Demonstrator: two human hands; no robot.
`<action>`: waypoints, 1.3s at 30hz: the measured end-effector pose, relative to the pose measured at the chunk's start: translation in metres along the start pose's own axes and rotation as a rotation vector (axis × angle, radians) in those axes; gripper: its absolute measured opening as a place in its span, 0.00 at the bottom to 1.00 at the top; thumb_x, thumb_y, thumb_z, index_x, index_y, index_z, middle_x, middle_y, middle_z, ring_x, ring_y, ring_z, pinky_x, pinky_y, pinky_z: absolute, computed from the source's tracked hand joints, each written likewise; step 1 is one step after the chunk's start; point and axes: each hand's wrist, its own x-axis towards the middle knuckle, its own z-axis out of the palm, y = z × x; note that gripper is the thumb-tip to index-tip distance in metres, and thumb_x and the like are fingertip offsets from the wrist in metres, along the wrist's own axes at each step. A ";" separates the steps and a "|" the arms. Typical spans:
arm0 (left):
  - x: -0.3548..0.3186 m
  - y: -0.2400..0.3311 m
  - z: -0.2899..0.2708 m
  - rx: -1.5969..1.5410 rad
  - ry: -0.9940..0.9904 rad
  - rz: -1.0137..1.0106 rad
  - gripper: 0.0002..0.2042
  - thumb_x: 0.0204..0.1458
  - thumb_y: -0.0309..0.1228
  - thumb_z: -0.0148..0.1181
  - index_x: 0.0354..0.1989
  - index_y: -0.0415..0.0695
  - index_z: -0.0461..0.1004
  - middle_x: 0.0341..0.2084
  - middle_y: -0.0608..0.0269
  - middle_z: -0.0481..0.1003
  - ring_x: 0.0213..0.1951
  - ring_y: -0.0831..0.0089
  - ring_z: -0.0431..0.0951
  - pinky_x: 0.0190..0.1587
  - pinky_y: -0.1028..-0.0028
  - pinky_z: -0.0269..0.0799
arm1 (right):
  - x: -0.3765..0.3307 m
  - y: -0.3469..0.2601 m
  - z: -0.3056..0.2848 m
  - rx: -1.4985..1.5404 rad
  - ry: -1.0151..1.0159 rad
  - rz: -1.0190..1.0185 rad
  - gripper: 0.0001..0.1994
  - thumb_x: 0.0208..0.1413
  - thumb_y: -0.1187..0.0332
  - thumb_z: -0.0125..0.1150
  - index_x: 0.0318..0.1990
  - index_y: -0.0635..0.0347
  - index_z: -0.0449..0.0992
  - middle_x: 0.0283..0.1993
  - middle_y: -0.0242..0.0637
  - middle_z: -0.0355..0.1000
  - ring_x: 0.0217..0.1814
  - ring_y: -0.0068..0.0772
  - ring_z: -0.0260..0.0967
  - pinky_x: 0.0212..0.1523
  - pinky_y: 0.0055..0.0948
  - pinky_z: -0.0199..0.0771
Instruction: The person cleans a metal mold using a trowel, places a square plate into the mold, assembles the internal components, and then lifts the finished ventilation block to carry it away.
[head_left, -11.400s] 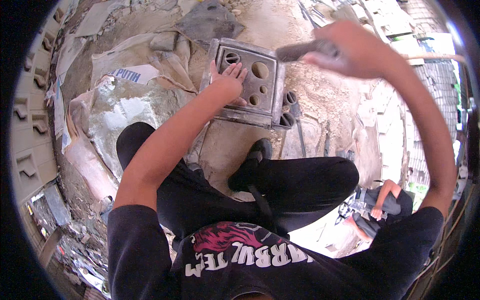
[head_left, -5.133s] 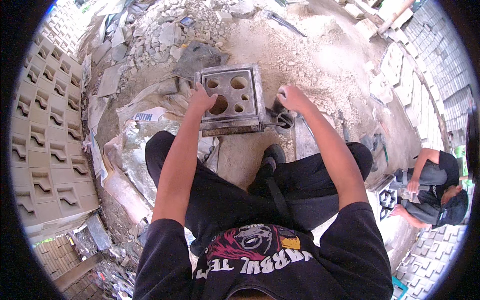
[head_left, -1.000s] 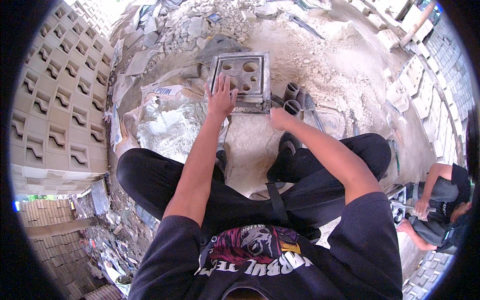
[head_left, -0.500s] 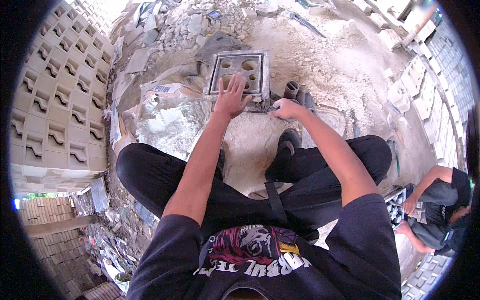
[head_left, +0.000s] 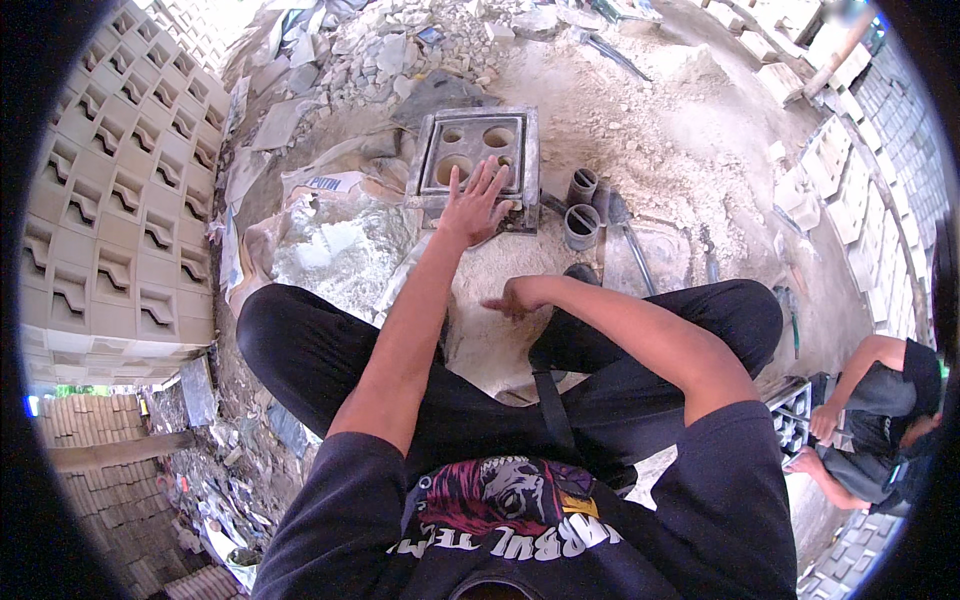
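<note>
Dusty, pale dirt ground (head_left: 570, 85) carries everything. On it stands a square metal mould (head_left: 474, 150) with round holes in its plate. Just right of that sit two upright tubes, an upper tube (head_left: 577, 195) and a lower tube (head_left: 580, 242). To the mould's left lies a spread-out sack (head_left: 295, 185) with white powder (head_left: 330, 240) beside it. Farther off are a dark sheet (head_left: 440, 93), grey stone rubble (head_left: 370, 70) and a long dark bar (head_left: 618, 55). Stacked relief-patterned blocks (head_left: 120, 245) rise at far left.

Your square holed box (head_left: 532, 145) looks like dull, scuffed metal; the grey cylinders (head_left: 581, 240) look smooth and matt. You wear matt black cloth trousers (head_left: 310, 345). Rough, powdery ground (head_left: 640, 130) meets matt, smooth-faced blocks (head_left: 120, 335) along its left edge.
</note>
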 end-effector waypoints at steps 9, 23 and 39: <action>0.006 -0.067 -0.017 -0.248 0.258 -0.419 0.28 0.61 0.48 0.37 0.66 0.47 0.51 0.67 0.55 0.50 0.69 0.62 0.45 0.67 0.48 0.29 | -0.046 0.044 -0.101 -0.475 0.496 0.256 0.14 0.51 0.63 0.54 0.38 0.63 0.79 0.43 0.49 0.75 0.47 0.47 0.74 0.46 0.43 0.74; 0.060 -0.193 0.003 -0.622 0.331 -0.729 0.18 0.53 0.43 0.51 0.36 0.39 0.75 0.34 0.38 0.75 0.42 0.46 0.75 0.45 0.58 0.69 | 0.001 0.016 -0.251 -0.135 1.138 -0.024 0.17 0.53 0.57 0.57 0.33 0.66 0.76 0.33 0.56 0.73 0.39 0.56 0.72 0.42 0.45 0.70; 0.115 -0.250 0.086 -0.959 0.229 -0.492 0.19 0.56 0.46 0.54 0.35 0.40 0.78 0.30 0.55 0.78 0.33 0.68 0.77 0.38 0.68 0.71 | 0.126 0.037 -0.307 0.143 0.991 -0.014 0.34 0.58 0.37 0.41 0.31 0.65 0.78 0.30 0.52 0.74 0.37 0.43 0.74 0.42 0.36 0.69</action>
